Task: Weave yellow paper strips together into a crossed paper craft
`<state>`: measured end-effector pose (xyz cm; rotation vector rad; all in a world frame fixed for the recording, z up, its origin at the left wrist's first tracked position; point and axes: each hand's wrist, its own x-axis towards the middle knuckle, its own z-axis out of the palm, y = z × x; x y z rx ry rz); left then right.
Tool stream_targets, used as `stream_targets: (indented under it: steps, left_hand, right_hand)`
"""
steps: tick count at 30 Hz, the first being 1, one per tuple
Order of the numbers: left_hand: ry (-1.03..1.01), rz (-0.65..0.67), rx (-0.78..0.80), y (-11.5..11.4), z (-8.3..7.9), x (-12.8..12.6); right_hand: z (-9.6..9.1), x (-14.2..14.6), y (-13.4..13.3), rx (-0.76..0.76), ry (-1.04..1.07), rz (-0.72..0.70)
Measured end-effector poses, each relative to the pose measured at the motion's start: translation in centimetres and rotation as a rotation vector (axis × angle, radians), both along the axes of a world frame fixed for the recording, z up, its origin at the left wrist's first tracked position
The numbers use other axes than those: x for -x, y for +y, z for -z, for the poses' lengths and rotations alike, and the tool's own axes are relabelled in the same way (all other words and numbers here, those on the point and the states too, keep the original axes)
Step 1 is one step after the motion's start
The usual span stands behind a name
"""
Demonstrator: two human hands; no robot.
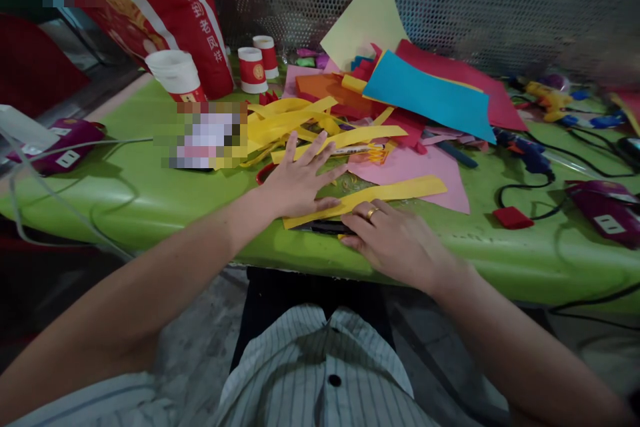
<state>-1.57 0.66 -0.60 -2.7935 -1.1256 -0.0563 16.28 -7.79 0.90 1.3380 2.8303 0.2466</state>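
Note:
My left hand (300,180) lies with fingers spread across the yellow strips, its thumb at the edge of a long yellow strip (410,189) near the table's front. Beside that strip, my right hand (390,233) is curled, a ring on one finger. A dark slim tool (327,227) reaches left from its fingertips; its kind is unclear and the fingers partly cover it. Beyond my left hand is a heap of yellow strips (280,123), with a white pen (355,149) nearby. Pink paper (445,173) lies under part of the long strip.
Coloured sheets, with a blue one (430,97) on top, pile up before a perforated metal screen (450,0). Paper cups (253,71) and a red bag (200,33) stand at back left. A phone (203,140) lies left; a glue gun (525,150) and cords lie right.

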Motion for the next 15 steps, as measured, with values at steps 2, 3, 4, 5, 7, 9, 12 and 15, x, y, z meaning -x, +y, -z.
stream_targets:
  steps: [2,3,4,5,7,9,12,15]
  left_hand:
    - [-0.007,0.005,-0.008,0.0,0.1,0.0]
    - [-0.012,0.007,-0.011,0.0,0.1,0.1]
    - [-0.017,0.01,-0.012,0.0,0.1,0.1]
    - [-0.022,0.012,-0.013,0.0,0.2,0.1]
    - [-0.03,0.014,-0.011,0.0,0.2,0.1]
    - [-0.034,0.013,-0.006,0.1,0.2,0.1]
    - [-0.033,0.01,0.008,0.0,0.1,0.1]
    - [-0.032,0.008,0.022,0.0,-0.1,0.1]
  right_hand:
    - [-0.1,0.0,-0.1,0.008,0.0,0.014]
    - [-0.1,0.1,-0.2,0.009,-0.002,0.022]
    - [-0.1,0.3,-0.2,0.01,-0.004,0.025]
    - [-0.2,0.4,-0.2,0.01,-0.005,0.024]
    - [-0.2,0.7,-0.3,0.007,-0.005,0.013]
    - [-0.3,0.9,-0.3,0.008,-0.003,-0.001]
    - [-0.3,1.0,-0.2,-0.002,0.008,0.0]
    - [-0.2,1.0,-0.2,-0.016,0.014,-0.006]
